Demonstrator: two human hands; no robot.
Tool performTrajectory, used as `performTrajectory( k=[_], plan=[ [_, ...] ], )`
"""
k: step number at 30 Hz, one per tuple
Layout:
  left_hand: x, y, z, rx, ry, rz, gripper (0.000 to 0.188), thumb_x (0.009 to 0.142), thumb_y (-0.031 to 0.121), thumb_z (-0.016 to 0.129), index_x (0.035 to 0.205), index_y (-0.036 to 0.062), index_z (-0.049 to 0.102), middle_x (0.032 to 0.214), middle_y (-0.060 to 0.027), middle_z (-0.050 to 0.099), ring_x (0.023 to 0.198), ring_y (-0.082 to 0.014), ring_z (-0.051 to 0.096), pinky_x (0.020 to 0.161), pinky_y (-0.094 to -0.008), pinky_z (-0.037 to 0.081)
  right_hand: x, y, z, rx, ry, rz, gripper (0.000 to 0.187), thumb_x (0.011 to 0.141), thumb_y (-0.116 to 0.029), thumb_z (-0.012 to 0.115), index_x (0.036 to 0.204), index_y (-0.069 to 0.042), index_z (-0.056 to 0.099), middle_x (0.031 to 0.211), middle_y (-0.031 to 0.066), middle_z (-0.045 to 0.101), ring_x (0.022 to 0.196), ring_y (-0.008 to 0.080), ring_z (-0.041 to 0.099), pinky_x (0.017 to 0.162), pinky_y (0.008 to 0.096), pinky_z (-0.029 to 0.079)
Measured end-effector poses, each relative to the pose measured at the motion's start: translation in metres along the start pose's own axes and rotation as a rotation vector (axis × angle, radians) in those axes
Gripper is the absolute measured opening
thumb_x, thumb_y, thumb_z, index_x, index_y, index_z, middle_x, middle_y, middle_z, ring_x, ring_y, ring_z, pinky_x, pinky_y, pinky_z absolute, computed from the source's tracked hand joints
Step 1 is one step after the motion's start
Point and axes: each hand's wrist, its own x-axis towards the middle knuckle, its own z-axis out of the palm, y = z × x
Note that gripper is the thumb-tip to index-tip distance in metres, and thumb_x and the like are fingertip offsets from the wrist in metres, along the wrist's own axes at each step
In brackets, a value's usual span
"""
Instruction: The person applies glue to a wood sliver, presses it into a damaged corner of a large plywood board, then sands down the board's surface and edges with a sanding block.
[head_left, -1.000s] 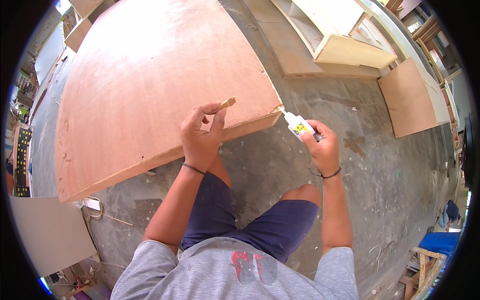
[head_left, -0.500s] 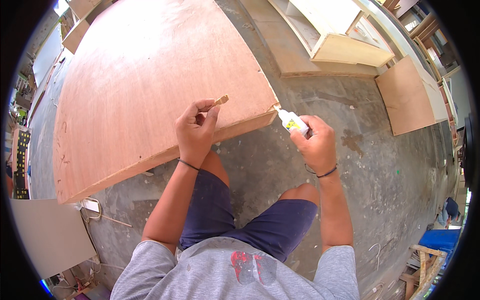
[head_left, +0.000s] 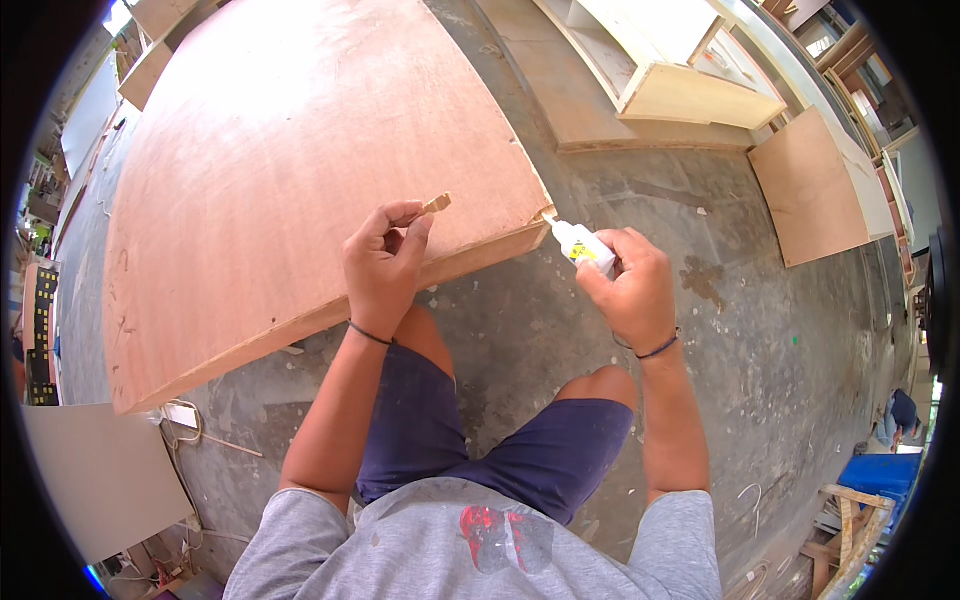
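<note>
A large plywood panel (head_left: 300,170) with a thick edge lies before me, its near right corner chipped. My right hand (head_left: 637,285) grips a small white glue bottle (head_left: 582,246) with a yellow label. The bottle is tilted, and its nozzle meets the chipped corner; whether glue comes out is too small to tell. Between the thumb and fingers of my left hand (head_left: 385,255) is a small wood chip (head_left: 437,203), held above the panel to the left of that corner.
An open pale wooden cabinet carcass (head_left: 690,95) rests on a brown board at the far right. Nearby leans a plywood sheet (head_left: 810,190). At the lower left are a pale board (head_left: 100,480) and a cord (head_left: 200,432). A blue object (head_left: 880,478) stands at the lower right.
The view has shifted slightly. My left hand with the wood chip has moved a little left and down; the glue bottle remains at the corner.
</note>
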Motion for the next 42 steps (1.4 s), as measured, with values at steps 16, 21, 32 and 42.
performTrajectory(
  k=[16,21,32,42],
  plan=[
    [0.002,0.003,-0.006,0.069,-0.083,-0.039,0.014,0.085,0.005,0.065,0.098,-0.0019,0.064,0.082,0.0008,0.062,0.069,-0.0023,0.051,0.061,-0.0172,0.041,0.001,0.003,0.003,0.029,-0.024,0.004,0.023,0.067,-0.018,0.066,0.084,-0.003,0.066,0.075,0.0113,0.060,0.062,0.0267,0.058,0.057,0.0352,0.046],
    [0.002,0.005,-0.006,0.085,-0.085,-0.030,0.014,0.085,0.005,0.065,0.098,-0.0019,0.064,0.081,0.0012,0.061,0.068,-0.0017,0.050,0.060,-0.0167,0.040,0.001,-0.005,0.000,0.016,-0.066,0.047,0.023,0.068,-0.018,0.066,0.084,-0.003,0.065,0.075,0.0113,0.060,0.062,0.0263,0.058,0.057,0.0348,0.046],
    [0.003,0.000,-0.005,0.038,-0.061,0.012,0.014,0.082,0.007,0.067,0.093,-0.0016,0.066,0.075,-0.0019,0.065,0.057,-0.0030,0.045,0.053,-0.0195,0.039,0.005,0.009,0.001,-0.010,0.005,-0.015,0.024,0.071,-0.013,0.067,0.090,0.001,0.065,0.075,0.0078,0.061,0.060,0.0123,0.055,0.055,0.0266,0.043],
    [0.002,0.002,-0.004,0.048,-0.061,0.011,0.014,0.082,0.007,0.068,0.093,-0.0015,0.066,0.074,-0.0010,0.064,0.058,-0.0028,0.045,0.053,-0.0192,0.039,-0.002,0.001,0.011,0.098,0.059,0.131,0.023,0.071,-0.019,0.068,0.083,0.001,0.065,0.065,0.0113,0.062,0.055,0.0184,0.058,0.053,0.0305,0.046]
  ],
)
